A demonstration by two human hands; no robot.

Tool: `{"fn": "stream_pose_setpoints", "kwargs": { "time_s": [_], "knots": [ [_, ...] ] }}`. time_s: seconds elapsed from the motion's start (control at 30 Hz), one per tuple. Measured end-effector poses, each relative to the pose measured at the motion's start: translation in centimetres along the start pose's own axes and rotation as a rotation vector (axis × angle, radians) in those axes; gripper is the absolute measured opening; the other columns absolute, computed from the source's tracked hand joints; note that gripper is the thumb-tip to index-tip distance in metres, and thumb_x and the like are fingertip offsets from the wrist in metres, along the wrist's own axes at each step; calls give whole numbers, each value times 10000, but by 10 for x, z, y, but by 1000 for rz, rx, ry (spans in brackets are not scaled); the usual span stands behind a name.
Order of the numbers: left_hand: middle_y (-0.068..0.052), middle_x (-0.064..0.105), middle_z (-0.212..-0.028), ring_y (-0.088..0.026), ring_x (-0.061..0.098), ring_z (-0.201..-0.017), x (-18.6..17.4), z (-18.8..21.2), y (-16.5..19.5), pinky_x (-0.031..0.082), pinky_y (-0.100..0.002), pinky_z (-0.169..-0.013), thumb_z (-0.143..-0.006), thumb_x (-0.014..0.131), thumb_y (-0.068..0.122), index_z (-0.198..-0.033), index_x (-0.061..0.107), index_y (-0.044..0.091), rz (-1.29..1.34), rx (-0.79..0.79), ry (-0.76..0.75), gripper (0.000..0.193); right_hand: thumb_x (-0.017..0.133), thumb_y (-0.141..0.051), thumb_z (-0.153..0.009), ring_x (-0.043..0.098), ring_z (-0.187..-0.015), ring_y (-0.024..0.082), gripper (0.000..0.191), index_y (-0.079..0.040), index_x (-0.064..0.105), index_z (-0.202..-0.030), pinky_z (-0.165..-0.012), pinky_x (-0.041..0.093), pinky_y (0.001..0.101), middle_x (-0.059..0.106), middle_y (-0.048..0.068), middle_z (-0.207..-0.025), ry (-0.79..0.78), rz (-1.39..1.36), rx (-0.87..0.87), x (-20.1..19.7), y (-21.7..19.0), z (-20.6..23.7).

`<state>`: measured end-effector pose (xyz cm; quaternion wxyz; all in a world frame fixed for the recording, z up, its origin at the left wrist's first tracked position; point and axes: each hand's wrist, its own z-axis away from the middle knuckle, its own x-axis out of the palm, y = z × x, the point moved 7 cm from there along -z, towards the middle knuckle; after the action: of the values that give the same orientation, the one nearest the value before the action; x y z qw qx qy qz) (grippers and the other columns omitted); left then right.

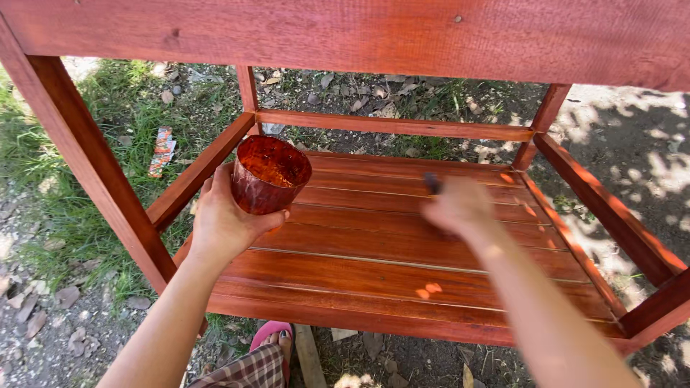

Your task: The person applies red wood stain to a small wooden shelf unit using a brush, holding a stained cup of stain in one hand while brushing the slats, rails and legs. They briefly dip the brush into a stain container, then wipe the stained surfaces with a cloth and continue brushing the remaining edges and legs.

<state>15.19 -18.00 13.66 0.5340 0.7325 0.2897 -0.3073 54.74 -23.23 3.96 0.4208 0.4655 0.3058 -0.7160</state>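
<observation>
My left hand (224,224) grips a stained plastic cup (270,174) with reddish-brown liquid in it, held over the left side of a slatted lower shelf (402,266). My right hand (457,207) is blurred over the middle of the shelf and holds a dark brush (433,182) whose end sticks up past the fingers. The shelf and the wooden frame (86,154) around it are red-brown and glossy.
The frame's top board (374,32) spans the upper view, with legs and rails at left and right. Grass, dry leaves and a striped wrapper (162,150) lie on the ground at left. A pink sandal (272,335) and plaid cloth show below the shelf.
</observation>
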Motion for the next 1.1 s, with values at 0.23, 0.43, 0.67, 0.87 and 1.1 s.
{"fn": "stream_pose_setpoints", "kwargs": {
  "time_s": [0.23,0.43,0.67,0.87,1.1],
  "knots": [
    [-203,628,-1230,-363,636,-1139,7,-2,-3,522,-482,-979,-497,968,378,-1342,520,44,-27,-64,0,1013,765,-282,-847,758,-682,210,219,-155,761,-1025,-593,618,327,777,60,-898,-145,-1025,-143,30,-104,-18],
    [-200,621,-1219,-361,625,-1113,17,-2,7,520,-475,-952,-469,982,362,-1368,500,42,-41,-22,-52,1069,808,-220,-867,723,-599,203,210,-100,785,-1037,-486,585,294,769,115,-788,-25,-881,-77,12,18,-8],
    [-178,661,-1183,-350,631,-1128,6,-5,2,525,-474,-968,-484,972,378,-1336,528,49,-45,-55,-52,1015,785,-176,-857,761,-685,201,218,-57,688,-1012,-609,660,340,750,56,-828,-65,-1131,54,25,-20,-12],
    [-202,656,-1184,-379,625,-1122,-7,1,-9,508,-496,-956,-479,985,398,-1328,531,27,-79,-76,13,1032,793,-217,-870,683,-541,170,167,-100,748,-982,-480,557,317,760,75,-764,8,-1168,-209,54,-172,-47],
    [-220,647,-1200,-379,630,-1139,-11,0,-12,518,-486,-958,-486,983,388,-1350,512,20,-48,-61,-9,1050,794,-227,-887,736,-662,207,287,-92,774,-1139,-569,593,311,784,132,-860,-90,-979,-59,44,18,-68]
  ]
}}
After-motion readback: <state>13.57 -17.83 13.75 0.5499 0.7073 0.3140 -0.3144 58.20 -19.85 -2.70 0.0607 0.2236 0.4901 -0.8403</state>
